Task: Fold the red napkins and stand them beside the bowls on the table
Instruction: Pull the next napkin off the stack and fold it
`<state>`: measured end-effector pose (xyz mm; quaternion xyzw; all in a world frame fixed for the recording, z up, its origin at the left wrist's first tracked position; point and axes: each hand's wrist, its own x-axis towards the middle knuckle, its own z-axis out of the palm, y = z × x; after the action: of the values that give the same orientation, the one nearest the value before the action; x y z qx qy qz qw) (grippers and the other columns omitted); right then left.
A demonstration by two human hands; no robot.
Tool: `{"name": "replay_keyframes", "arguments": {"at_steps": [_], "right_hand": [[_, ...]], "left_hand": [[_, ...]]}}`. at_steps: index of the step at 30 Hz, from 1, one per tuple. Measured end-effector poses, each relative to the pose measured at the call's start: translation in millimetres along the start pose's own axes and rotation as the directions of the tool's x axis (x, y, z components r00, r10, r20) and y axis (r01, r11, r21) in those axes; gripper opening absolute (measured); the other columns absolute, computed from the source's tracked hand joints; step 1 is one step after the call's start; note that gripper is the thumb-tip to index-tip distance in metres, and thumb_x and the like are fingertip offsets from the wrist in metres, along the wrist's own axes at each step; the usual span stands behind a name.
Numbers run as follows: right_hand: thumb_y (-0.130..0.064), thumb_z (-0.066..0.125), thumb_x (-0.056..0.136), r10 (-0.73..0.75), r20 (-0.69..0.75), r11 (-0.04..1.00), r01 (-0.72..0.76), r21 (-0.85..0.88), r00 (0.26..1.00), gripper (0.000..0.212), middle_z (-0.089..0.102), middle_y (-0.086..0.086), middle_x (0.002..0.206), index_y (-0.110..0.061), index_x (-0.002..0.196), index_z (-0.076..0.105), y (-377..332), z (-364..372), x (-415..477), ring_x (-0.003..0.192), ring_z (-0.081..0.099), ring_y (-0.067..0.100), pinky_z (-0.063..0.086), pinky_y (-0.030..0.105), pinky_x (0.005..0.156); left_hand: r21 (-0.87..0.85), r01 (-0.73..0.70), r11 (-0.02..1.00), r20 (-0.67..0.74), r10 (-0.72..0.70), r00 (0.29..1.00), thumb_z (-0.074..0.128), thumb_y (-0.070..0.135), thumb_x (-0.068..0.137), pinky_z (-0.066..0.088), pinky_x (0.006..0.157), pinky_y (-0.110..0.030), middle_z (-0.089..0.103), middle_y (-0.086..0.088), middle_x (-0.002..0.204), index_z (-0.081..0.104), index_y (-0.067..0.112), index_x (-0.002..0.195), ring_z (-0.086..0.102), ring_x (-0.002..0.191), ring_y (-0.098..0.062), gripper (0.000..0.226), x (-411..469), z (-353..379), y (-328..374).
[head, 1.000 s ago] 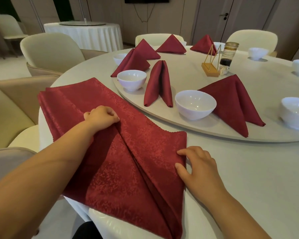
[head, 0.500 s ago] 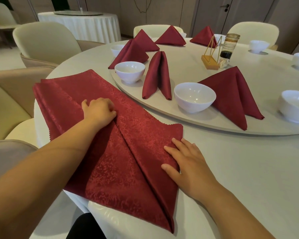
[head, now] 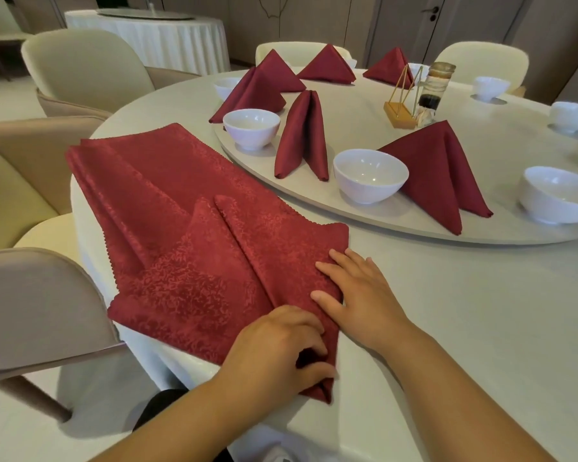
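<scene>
At the counter's near edge: napkin lies flat, half folded.

- Far left: the unfolded tail, reaching toward the counter's left rim.
- Centre: two flaps meet on a seam. That seam is the long axis. It runs diagonally from far-left down to a point at near-right.
- Left hand is on that near point, fingers curled and pinching the cloth tip. It's the hand closest to the axis end.
- Right hand is just beside it, flat on the right flap. Its fingers are straight and pressing, not gripping, and point up-left across the flap.
- Right and beyond: turntable with a bowl and a finished napkin standing next to it.

My read: almost all the cloth lies left of and ahead of both hands. Any next fold or lift pivots on the tip the left hand holds, with the right hand pinning the flap so the seam doesn't open. The free spot by the bowls is ahead and to the right, well apart.
</scene>
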<state>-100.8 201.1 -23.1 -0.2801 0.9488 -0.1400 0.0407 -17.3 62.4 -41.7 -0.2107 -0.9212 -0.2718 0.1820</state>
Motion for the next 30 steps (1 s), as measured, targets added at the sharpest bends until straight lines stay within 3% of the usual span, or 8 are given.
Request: {"name": "replay_keyframes", "arguments": {"at_steps": [8,14,16,20,22,26,28,30], "right_hand": [[-0.049,0.024,0.096,0.049,0.103,0.996,-0.041,-0.074,0.993,0.059,-0.004,-0.004,0.156,-0.026,0.147,0.005,-0.8,-2.5,11.3,0.142,-0.009,0.012,-0.010,0.029,0.112],[-0.040,0.020,0.099,0.089,0.087,0.990,-0.079,-0.120,0.992,0.053,0.002,0.000,0.156,-0.021,0.147,0.007,22.5,-14.5,42.6,0.143,0.000,0.014,-0.003,0.029,0.113],[-0.035,0.023,0.100,0.071,0.036,0.993,-0.067,-0.097,0.997,0.049,0.011,0.001,0.155,-0.020,0.147,0.015,23.5,-14.8,48.2,0.142,0.008,0.015,0.002,0.026,0.113],[-0.017,0.039,0.097,0.034,-0.235,0.999,-0.032,0.013,0.971,0.037,0.043,0.003,0.141,-0.014,0.134,0.046,19.7,-14.5,40.8,0.132,0.035,0.017,0.022,0.020,0.103],[-0.015,0.044,0.095,0.011,-0.320,0.998,0.010,0.063,0.947,0.035,0.047,0.003,0.138,-0.012,0.129,0.051,17.6,-16.2,30.5,0.132,0.037,0.017,0.020,0.016,0.103],[-0.028,0.039,0.096,-0.166,-0.136,0.986,0.161,-0.052,0.977,0.042,0.034,-0.001,0.147,-0.017,0.137,0.041,16.0,-11.3,15.0,0.139,0.023,0.013,0.002,0.014,0.106],[-0.026,0.038,0.098,-0.149,-0.047,0.989,0.149,-0.019,0.988,0.042,0.027,-0.003,0.150,-0.020,0.140,0.036,16.9,-4.7,10.9,0.140,0.018,0.011,0.002,0.010,0.104],[-0.026,0.038,0.098,-0.133,-0.068,0.991,0.134,0.009,0.989,0.042,0.026,-0.004,0.150,-0.020,0.139,0.036,17.0,-2.0,9.3,0.140,0.018,0.010,0.004,0.010,0.104]], "left_hand": [[0.060,-0.018,0.998,-0.049,0.021,0.999,0.047,0.055,0.063,0.042,0.053,-0.009,0.064,0.019,0.076,0.065,0.030,0.058,0.049,0.080,0.002,0.031,-3.1,2.7,-0.7],[0.076,-0.017,0.997,-0.082,0.023,0.996,0.045,0.057,0.062,0.038,0.057,-0.007,0.063,0.021,0.075,0.064,0.031,0.058,0.049,0.080,0.003,0.032,-3.5,4.6,-1.2],[0.075,-0.014,0.997,-0.076,0.019,0.997,0.046,0.057,0.062,0.038,0.055,-0.006,0.063,0.021,0.075,0.064,0.031,0.058,0.049,0.079,0.003,0.032,-3.8,4.6,-1.2],[0.075,-0.010,0.997,-0.075,0.016,0.997,0.047,0.056,0.063,0.036,0.057,-0.004,0.063,0.021,0.075,0.063,0.031,0.060,0.049,0.080,0.002,0.030,-4.1,4.1,-1.6],[0.080,-0.011,0.997,-0.077,0.017,0.997,0.047,0.056,0.063,0.037,0.060,-0.006,0.063,0.021,0.075,0.063,0.031,0.061,0.049,0.080,0.001,0.030,-3.9,4.5,-1.6],[0.089,-0.029,0.996,-0.046,0.033,0.998,0.047,0.054,0.064,0.035,0.054,-0.007,0.061,0.020,0.075,0.066,0.030,0.065,0.048,0.079,-0.003,0.031,-2.2,3.2,-1.4],[0.118,-0.050,0.992,-0.007,0.051,0.999,0.049,0.053,0.065,0.027,0.051,-0.003,0.059,0.020,0.074,0.067,0.032,0.068,0.048,0.074,-0.001,0.028,-1.0,1.2,0.5],[0.165,-0.065,0.984,0.033,0.060,0.998,0.054,0.049,0.062,0.030,0.052,-0.005,0.058,0.020,0.070,0.067,0.035,0.066,0.052,0.066,0.002,0.020,0.1,0.1,4.5]]}}
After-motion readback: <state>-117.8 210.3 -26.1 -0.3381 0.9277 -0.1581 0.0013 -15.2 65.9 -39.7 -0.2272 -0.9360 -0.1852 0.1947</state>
